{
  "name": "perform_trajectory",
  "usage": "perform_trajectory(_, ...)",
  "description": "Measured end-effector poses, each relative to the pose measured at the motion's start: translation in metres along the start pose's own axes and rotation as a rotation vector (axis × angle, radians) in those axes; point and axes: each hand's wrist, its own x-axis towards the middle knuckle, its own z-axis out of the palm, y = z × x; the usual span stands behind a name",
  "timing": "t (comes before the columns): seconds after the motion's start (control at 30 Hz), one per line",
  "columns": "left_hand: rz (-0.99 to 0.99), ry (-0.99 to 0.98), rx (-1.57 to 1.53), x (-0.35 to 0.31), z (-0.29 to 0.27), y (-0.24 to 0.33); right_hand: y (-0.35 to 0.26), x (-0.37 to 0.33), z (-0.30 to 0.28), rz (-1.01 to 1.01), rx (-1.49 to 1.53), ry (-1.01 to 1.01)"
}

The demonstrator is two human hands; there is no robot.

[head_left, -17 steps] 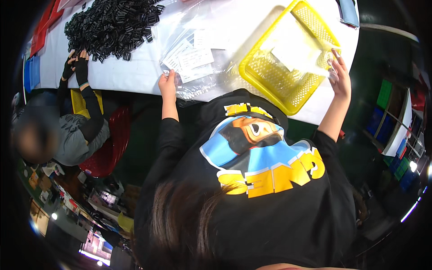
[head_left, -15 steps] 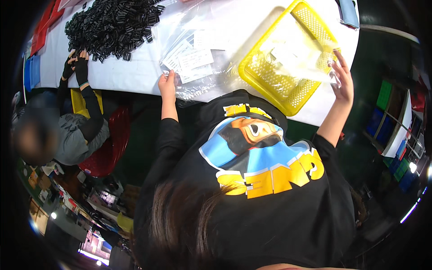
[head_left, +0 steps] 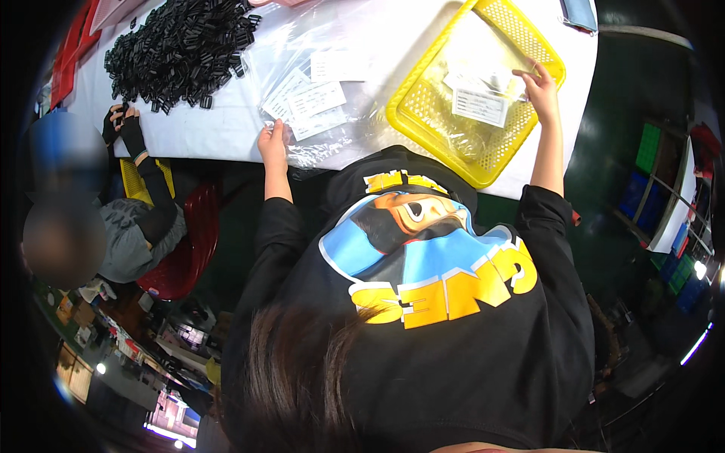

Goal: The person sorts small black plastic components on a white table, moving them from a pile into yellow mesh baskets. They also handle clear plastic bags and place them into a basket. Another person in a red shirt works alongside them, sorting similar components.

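At the near edge of the table, my left hand [head_left: 273, 143] has its fingers closed on the edge of a clear plastic bag [head_left: 313, 153]. This bag belongs to a spread of clear bags with white printed labels [head_left: 317, 98]. My right hand [head_left: 541, 94] is over the right side of a yellow perforated plastic basket [head_left: 495, 172], fingers apart and bent, with nothing visible in them. Inside the basket lie clear bags, one showing a white label [head_left: 479, 108] face up below and left of my right hand.
A heap of small black plastic buckles [head_left: 181, 53] covers the far left of the white table [head_left: 204, 136]. Beside it, a co-worker's gloved hands [head_left: 124, 128] rest at the table edge. A red chair [head_left: 189, 241] stands at left; a blue item [head_left: 580, 13] lies at the far right corner.
My right hand has let go of a labelled clear bag, which now lies in the basket, and has moved left and slightly away from me. My left hand stays at the bags.
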Motion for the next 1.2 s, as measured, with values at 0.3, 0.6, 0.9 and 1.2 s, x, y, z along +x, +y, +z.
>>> perform_trajectory(0.3,0.053,0.007,-0.008,-0.001,0.003,-0.003,0.023,0.008,0.024,-0.268,-0.513,0.548)
perform_trajectory(0.6,0.070,0.050,-0.048,-0.005,0.005,-0.009,-0.077,-0.024,0.080,-0.571,-0.331,0.671)
perform_trajectory(0.9,0.114,0.009,0.020,-0.008,0.004,-0.009,-0.117,0.010,0.286,-0.187,-0.802,0.123)
perform_trajectory(1.2,0.134,-0.032,-0.003,-0.017,0.001,-0.013,-0.102,0.045,0.247,-0.232,-0.666,0.089)
